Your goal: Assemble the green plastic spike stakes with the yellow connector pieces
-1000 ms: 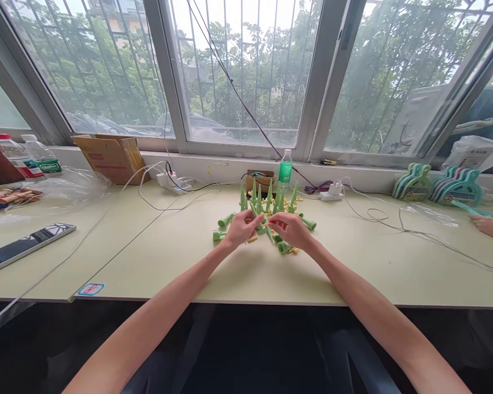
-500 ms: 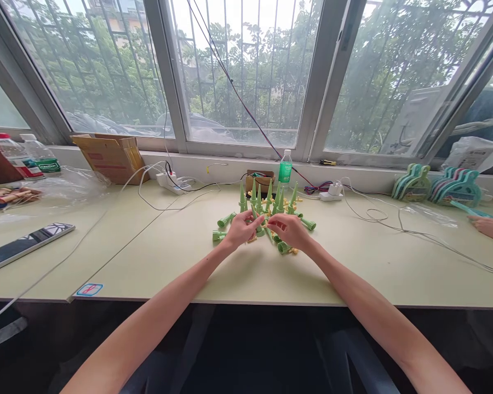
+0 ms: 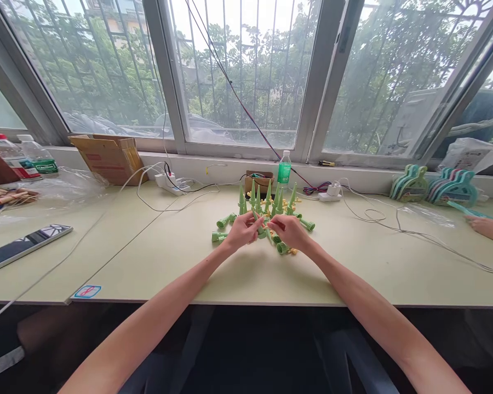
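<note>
Both hands meet at the middle of the pale table (image 3: 181, 257), over a heap of green cone-shaped plastic pieces. My left hand (image 3: 241, 231) is closed around a green cone (image 3: 259, 229) that points toward the other hand. My right hand (image 3: 290, 231) pinches its fingertips at the tip of that same cone; whether it holds a small part there I cannot make out. Several green cones (image 3: 268, 198) stand upright just behind the hands. More cones (image 3: 225, 221) lie on their sides to the left, among small yellow bits (image 3: 293, 251).
A green bottle (image 3: 285, 167) and small brown box (image 3: 258, 179) stand behind the heap. Power strips (image 3: 172, 183) and cables (image 3: 398, 230) cross the table. A cardboard box (image 3: 109, 156) and water bottles (image 3: 33, 160) sit far left, teal cut-outs (image 3: 435, 186) far right, beside another person's hand (image 3: 487, 227).
My hands have drawn slightly closer together around the green cone. The view has shifted a little; everything else stays where it was.
</note>
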The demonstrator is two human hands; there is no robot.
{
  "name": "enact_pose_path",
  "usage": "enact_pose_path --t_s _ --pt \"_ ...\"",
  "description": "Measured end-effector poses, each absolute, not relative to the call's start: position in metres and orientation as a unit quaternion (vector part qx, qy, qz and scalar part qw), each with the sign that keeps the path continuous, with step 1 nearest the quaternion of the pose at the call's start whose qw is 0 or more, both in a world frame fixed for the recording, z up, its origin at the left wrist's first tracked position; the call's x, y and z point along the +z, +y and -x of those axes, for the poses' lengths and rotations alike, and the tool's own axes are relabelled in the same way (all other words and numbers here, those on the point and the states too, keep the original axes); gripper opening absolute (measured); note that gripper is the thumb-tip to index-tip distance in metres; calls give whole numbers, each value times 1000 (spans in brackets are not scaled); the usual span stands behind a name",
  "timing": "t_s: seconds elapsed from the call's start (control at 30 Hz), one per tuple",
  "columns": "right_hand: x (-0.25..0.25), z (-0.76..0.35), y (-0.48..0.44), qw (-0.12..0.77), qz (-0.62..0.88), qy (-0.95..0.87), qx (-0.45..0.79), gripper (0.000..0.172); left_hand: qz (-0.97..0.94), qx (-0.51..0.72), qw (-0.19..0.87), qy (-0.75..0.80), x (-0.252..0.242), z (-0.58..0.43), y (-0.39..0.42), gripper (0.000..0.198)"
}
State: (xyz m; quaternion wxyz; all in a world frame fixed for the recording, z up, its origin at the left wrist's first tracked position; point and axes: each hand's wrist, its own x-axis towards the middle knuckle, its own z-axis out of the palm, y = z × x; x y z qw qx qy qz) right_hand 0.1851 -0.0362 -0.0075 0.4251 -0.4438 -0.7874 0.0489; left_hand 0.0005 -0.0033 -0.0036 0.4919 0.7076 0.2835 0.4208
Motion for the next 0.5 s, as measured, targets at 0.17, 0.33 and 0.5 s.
enact_pose_path --t_s 0.17,0.33,0.5 --pt "-12 -187 -32 400 437 -806 0 44 -718 429 479 266 -9 -2 -2 36" --pt "7 -190 -28 371 410 -831 -55 46 -728 466 415 284 -13 -1 2 35" --pt "32 -190 -13 377 379 -837 -121 48 -730 485 382 294 -15 0 6 34"
